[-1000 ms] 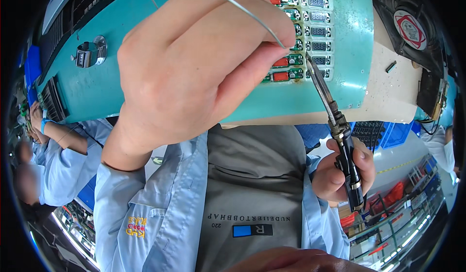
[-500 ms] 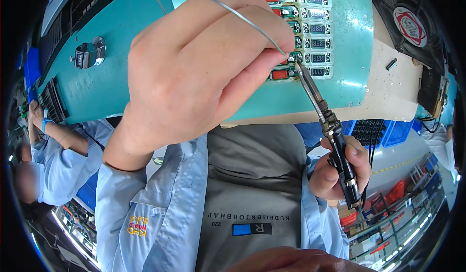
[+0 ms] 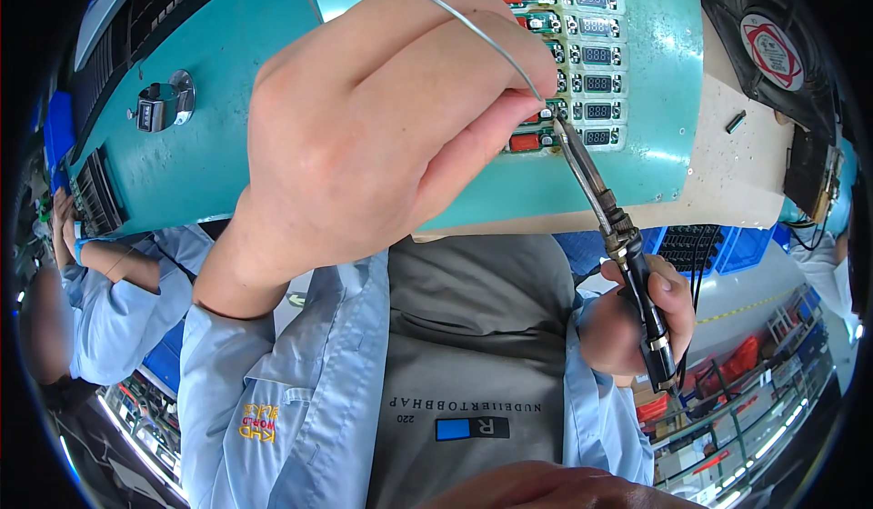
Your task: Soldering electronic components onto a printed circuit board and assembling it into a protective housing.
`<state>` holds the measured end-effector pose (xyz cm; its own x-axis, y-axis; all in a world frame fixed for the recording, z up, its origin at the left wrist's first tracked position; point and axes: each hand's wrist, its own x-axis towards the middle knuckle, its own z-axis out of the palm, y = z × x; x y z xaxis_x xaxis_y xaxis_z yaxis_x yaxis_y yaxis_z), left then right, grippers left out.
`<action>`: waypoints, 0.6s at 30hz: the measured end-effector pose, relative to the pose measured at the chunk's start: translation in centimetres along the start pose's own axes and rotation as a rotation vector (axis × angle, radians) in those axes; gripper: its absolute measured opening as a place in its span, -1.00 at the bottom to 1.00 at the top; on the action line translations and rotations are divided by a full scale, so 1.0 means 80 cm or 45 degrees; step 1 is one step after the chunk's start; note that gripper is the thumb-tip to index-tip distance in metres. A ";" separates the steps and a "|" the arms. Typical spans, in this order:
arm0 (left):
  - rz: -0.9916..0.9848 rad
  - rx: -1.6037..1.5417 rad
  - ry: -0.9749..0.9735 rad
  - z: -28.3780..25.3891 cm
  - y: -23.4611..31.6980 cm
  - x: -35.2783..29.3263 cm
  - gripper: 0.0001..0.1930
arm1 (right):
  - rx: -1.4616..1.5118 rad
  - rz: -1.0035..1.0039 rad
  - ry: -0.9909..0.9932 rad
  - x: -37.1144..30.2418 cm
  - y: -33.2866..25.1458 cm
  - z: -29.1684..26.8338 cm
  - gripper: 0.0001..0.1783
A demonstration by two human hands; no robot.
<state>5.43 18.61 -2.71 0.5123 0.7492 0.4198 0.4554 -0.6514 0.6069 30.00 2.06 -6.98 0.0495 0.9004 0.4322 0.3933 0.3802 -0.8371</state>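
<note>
My left hand [image 3: 373, 136] pinches a thin solder wire [image 3: 468, 24], whose end comes down at the small circuit boards. My right hand [image 3: 641, 320] grips a soldering iron [image 3: 625, 241] by its black handle. The iron's tip rests at a board near the bottom of the column, close to the wire's end. These green boards [image 3: 525, 143] carry red blocks and white parts, and line up beside a column of small dark digit displays [image 3: 597, 83]. Part of the left-hand boards is hidden behind my left fingers.
A metal hand counter [image 3: 156, 109] sits on the green mat [image 3: 637, 177] at the left. A black fan [image 3: 768, 50] stands at the far right, with a small dark piece [image 3: 736, 122] nearby. Blue crates [image 3: 741, 250] are below the table edge. Another person [image 3: 118, 282] works at the left.
My left hand and the solder wire have shifted slightly to the right. The iron has barely moved, its tip still at the same board.
</note>
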 end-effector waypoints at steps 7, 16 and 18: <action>0.020 0.014 0.014 -0.001 -0.003 -0.002 -0.81 | -0.001 0.003 0.022 -0.001 -0.001 0.000 -0.46; 0.021 -0.008 0.022 -0.001 -0.003 -0.002 -0.81 | 0.055 0.038 0.019 -0.004 -0.001 -0.001 -0.47; 0.037 -0.005 0.019 0.000 -0.005 -0.002 -0.81 | 0.118 0.063 0.001 -0.006 -0.002 -0.002 -0.46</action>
<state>5.14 18.74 -3.06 0.5143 0.7317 0.4474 0.4377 -0.6725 0.5967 30.09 1.57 -7.01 0.0675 0.9183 0.3902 0.3037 0.3536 -0.8847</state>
